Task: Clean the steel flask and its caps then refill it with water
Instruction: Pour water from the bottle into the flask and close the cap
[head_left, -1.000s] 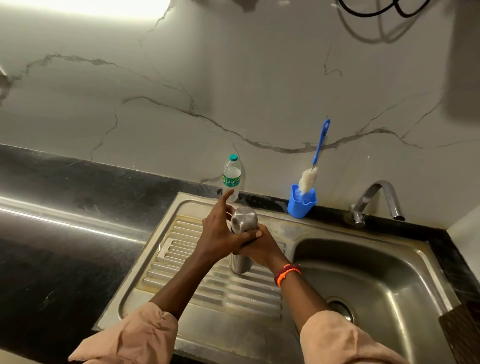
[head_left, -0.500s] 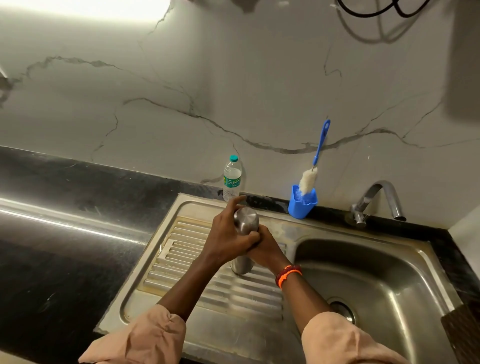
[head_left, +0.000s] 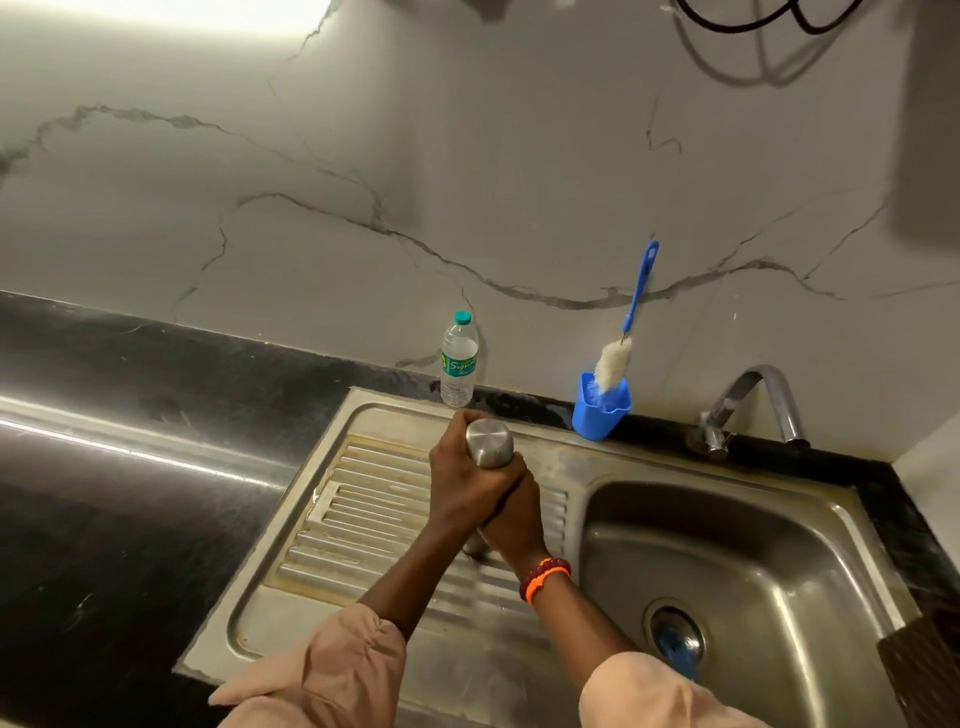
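The steel flask (head_left: 488, 445) stands upright on the ribbed drainboard (head_left: 363, 519) of the sink, its rounded steel cap on top. My left hand (head_left: 460, 483) wraps around the cap and upper part of the flask. My right hand (head_left: 514, 512) grips the flask's body lower down, and only a sliver of its base shows beneath. A blue bottle brush (head_left: 626, 332) with a white head leans in a blue cup (head_left: 600, 413) by the wall.
A clear plastic water bottle (head_left: 458, 361) with a green cap stands at the back of the counter. The sink basin (head_left: 779, 571) and its steel tap (head_left: 753, 402) lie to the right. Black countertop (head_left: 130, 493) stretches left.
My left hand went from an open pose with a finger raised to fully closed around the flask's cap. The right hand kept its hold on the body.
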